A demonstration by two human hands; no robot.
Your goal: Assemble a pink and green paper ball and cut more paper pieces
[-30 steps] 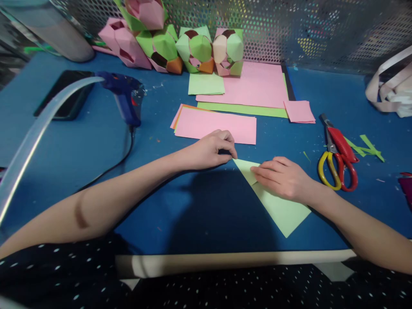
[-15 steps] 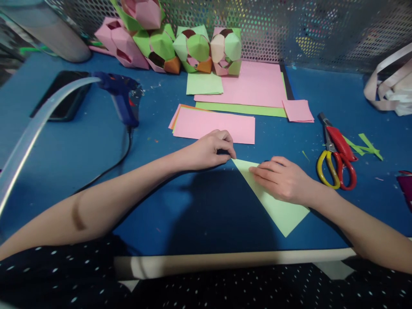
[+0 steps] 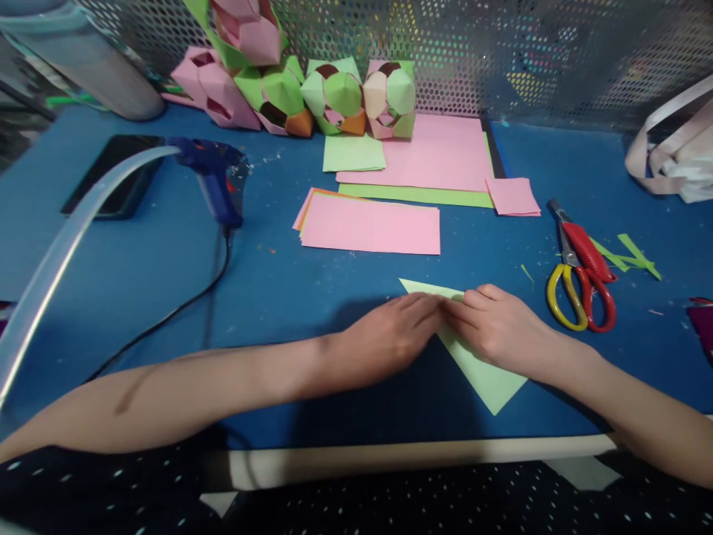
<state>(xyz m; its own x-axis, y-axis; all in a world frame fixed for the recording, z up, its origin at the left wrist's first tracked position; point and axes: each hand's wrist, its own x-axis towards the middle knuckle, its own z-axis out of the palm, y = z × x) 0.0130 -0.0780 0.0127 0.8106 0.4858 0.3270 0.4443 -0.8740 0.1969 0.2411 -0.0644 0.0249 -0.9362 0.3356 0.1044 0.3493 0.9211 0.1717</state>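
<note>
The left hand [image 3: 392, 336] now joins the right hand [image 3: 493, 328] on green paper [image 3: 494, 388]. Mesh [image 3: 460, 67] borders the surface [image 3: 290, 297] at twelve o'clock.

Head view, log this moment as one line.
left hand: on green sheet | right hand: on green sheet | scissors: untouched | glue gun: untouched

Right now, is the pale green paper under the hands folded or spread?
Folded: the pale green paper shows a pointed, triangular outline.
</note>
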